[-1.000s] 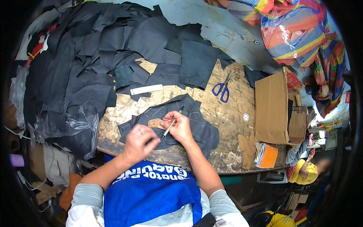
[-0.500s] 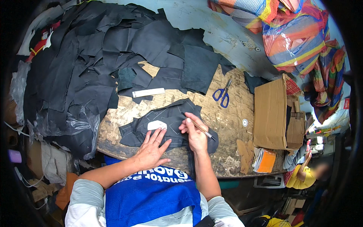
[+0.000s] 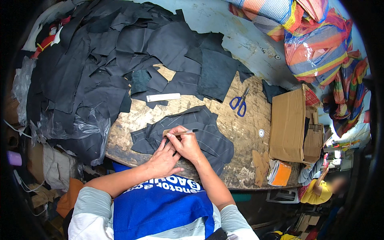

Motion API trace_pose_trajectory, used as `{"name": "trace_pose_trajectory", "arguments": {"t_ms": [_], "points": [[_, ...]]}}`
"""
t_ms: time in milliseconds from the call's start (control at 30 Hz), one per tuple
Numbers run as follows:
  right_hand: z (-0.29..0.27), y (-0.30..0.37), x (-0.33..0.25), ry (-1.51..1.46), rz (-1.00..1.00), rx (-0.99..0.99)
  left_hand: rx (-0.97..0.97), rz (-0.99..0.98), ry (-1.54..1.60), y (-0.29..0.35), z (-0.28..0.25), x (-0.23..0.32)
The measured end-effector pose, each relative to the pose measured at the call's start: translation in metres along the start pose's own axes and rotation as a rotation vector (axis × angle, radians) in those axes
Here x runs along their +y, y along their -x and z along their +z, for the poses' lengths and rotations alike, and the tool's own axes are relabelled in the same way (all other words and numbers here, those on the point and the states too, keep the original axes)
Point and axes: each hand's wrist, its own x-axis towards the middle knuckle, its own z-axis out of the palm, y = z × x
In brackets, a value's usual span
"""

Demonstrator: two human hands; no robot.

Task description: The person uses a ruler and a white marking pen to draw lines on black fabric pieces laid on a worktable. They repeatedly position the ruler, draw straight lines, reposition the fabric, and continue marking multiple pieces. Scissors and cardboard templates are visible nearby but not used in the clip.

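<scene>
A dark leather piece (image 3: 212, 142) marked with pale drawn lines lies in front of me on the worn wooden table. My right hand (image 3: 186, 146) is closed round a slim pen (image 3: 184, 132), its dark end pointing right and its other end low over the leather, close to my left fingertips. My left hand (image 3: 162, 162) rests with fingers extended on the leather's near left part, touching or nearly touching the right hand. Between the hands, a small tan piece (image 3: 165, 132) shows only at its edge; the rest is hidden by my fingers.
A large heap of black leather pieces (image 3: 108, 52) covers the table's left and back. Beyond the marked leather lie a white ruler (image 3: 163, 97) and blue-handled scissors (image 3: 241, 103). A cardboard box (image 3: 286, 126) stands at right, near an orange-covered pad (image 3: 281, 173). A person (image 3: 316, 190) sits further right.
My right hand has moved left with the pen, which has swung round, to beside my left hand. The white template seen under the left fingers no longer shows its white face.
</scene>
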Motion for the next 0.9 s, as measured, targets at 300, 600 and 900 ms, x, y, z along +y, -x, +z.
{"name": "trace_pose_trajectory", "arguments": {"t_ms": [300, 600, 900], "points": [[0.006, -0.009, 0.006, 0.178, -0.173, -0.03, -0.029, 0.017, -0.034, 0.0, -0.001, -0.004], [0.011, -0.015, 0.005, 0.195, -0.164, 0.018, 0.018, 0.045, -0.053, -0.002, -0.001, -0.006], [0.0, -0.018, 0.001, 0.257, -0.066, 0.229, 0.078, 0.019, -0.045, -0.006, -0.007, -0.008]]}}
